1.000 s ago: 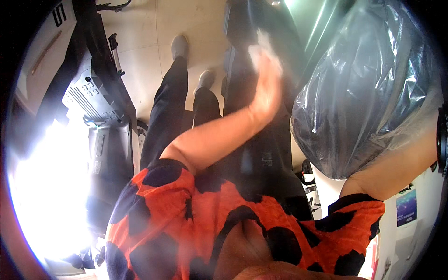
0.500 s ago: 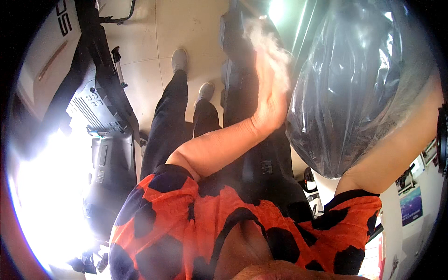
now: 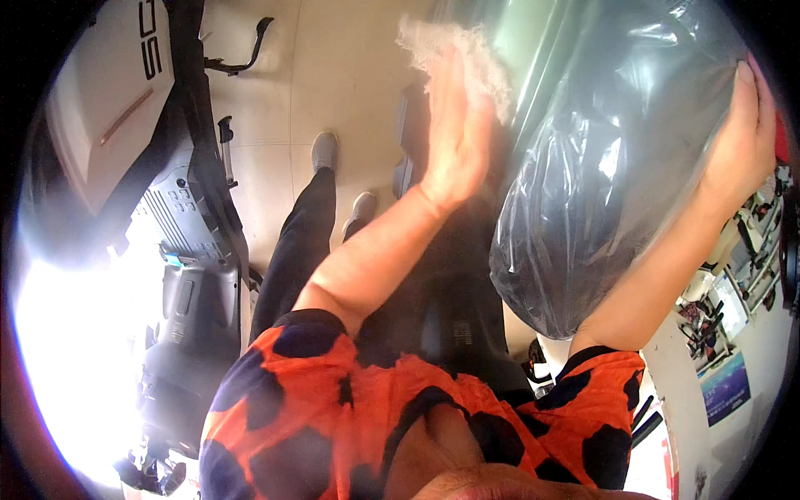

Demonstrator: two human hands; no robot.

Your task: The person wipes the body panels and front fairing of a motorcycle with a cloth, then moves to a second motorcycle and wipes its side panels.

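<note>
A shaggy off-white cloth [image 3: 454, 52] is spread under and around the fingers of my left hand [image 3: 461, 137]. Those fingers are stretched forward, beside the dark body of a scooter [image 3: 446, 308]. To the right is a long, dark, rounded scooter seat [image 3: 583, 179], wrapped in clear, wrinkled plastic. Along the seat's right side lies my right hand [image 3: 744, 137], its fingers straight and thumb towards the plastic. Part of its fingers is hidden behind the thumb side, and nothing shows in it.
Another scooter, with a white panel [image 3: 108, 108] and black seat [image 3: 187, 367], stands on my left. Its black lever [image 3: 250, 50] juts over the tiled floor [image 3: 287, 100]. Bright glare covers the lower left. A blue poster [image 3: 727, 387] is at the right.
My left hand and the cloth have shifted slightly left. My right hand, out of sight before, has come into view at the wrapped seat's right side. The whole view has shifted a little.
</note>
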